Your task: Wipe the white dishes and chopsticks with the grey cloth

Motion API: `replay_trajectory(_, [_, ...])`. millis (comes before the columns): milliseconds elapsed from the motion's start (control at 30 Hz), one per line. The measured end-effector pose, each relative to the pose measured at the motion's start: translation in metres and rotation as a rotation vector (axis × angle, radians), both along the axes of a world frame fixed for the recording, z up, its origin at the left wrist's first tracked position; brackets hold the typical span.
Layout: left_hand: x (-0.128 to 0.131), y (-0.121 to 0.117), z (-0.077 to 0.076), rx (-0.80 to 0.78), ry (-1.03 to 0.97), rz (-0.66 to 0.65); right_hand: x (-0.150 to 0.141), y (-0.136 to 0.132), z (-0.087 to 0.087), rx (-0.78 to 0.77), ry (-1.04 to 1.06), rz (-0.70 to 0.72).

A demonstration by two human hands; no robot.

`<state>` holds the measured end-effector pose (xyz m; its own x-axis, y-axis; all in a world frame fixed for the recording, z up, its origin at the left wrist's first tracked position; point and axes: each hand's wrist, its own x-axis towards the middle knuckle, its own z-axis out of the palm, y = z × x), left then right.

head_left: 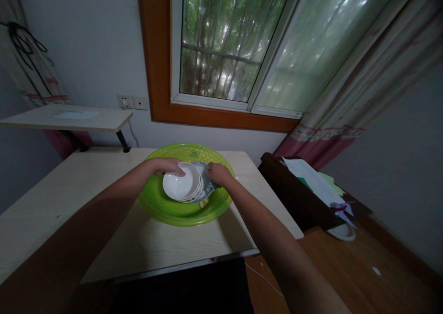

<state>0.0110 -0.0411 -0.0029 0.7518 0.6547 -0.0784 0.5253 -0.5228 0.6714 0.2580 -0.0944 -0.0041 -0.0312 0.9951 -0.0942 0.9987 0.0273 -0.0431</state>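
A stack of white bowls [180, 184] is tilted on its side over a bright green basin [162, 214]. My left hand [168, 166] grips the stack at its upper left rim, with the thumb over the edge of the front bowl. On the right side of the stack, my right hand [220, 173] is closed on a grey, crumpled cloth [206, 184], which lies against the bowls' outer side. Its fingertips are partly hidden. Below the bowls, short pale sticks, perhaps chopsticks [203, 203], show in the basin.
The basin stands on a pale wooden table [194, 244] below a window [221, 51]. A raised shelf [69, 117] is at the left. Right of the table, papers [313, 178] lie on a dark piece of furniture [294, 194]. A white cable [265, 277] runs along the floor.
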Motion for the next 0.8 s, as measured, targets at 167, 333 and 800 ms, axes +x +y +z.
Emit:
replay_trajectory(167, [-0.001,-0.004,0.003,-0.595,-0.093,0.065,-0.001,-0.003,-0.002,0.049,0.002,0.025])
replay_trajectory(333, [-0.006,-0.004,-0.003,-0.832,-0.167,0.201,-0.006,-0.006,0.000,0.097,-0.002,0.032])
replay_trajectory(800, [-0.010,-0.007,-0.001,-0.744,-0.234,0.213,-0.013,-0.014,0.007,0.218,-0.038,-0.029])
